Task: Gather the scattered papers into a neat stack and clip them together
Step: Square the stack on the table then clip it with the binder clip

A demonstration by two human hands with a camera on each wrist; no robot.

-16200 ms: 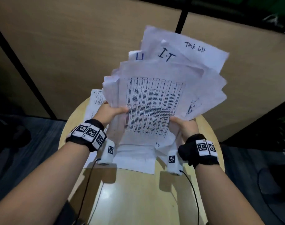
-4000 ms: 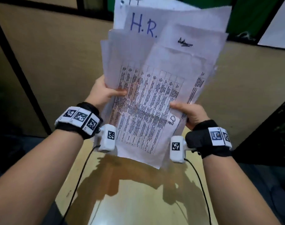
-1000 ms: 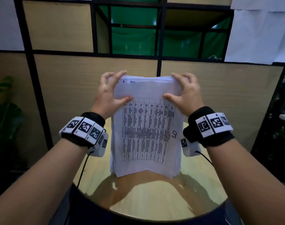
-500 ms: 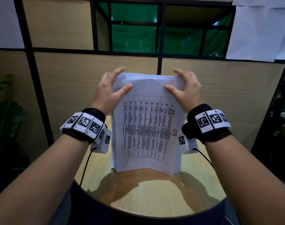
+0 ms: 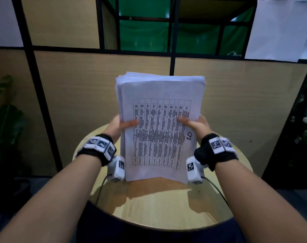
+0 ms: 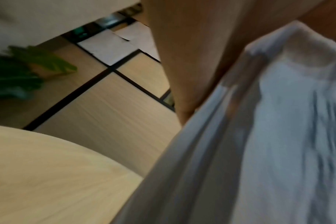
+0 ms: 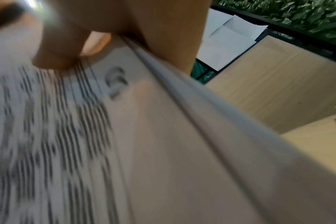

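we hold the stack of papers (image 5: 159, 127) upright over the round table (image 5: 166, 207), its bottom edge at or just above the wood, likely so we can tap the sheets level; the top left corner is not yet flush. our left hand (image 5: 118, 128) grips the left edge and our right hand (image 5: 195, 126) the right edge, thumbs pressed on the printed front sheet, fingers hidden behind. no clip is in view.
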